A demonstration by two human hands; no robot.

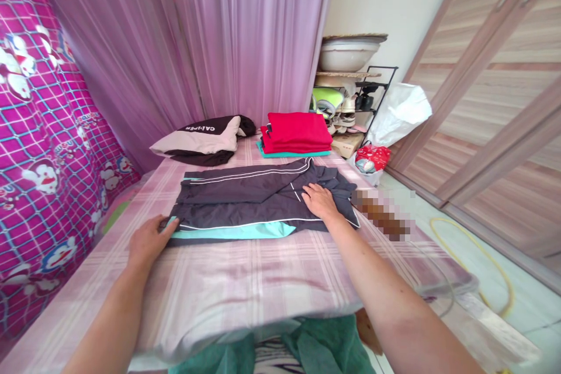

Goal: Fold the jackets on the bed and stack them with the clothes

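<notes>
A dark garment (245,196) with white piping and a turquoise strip lies folded lengthwise across the table in front of me. At its near left corner, my left hand (149,239) is closed on the edge, its thumb over the turquoise fabric; part of its fingers is hidden. My right hand (321,201) rests palm down on the garment's right part, fingers stretched out and slightly spread. The fabric looks bunched and creased at that right end. Whether it is a jacket or trousers, I cannot tell.
On the checked tablecloth (245,272), a red folded clothes stack (298,131) and a black-and-beige garment (205,137) lie at the back. A blurred brown object (385,216) is at the right. Beyond stand a shoe rack (372,93), white bag (401,111) and wardrobe (495,93).
</notes>
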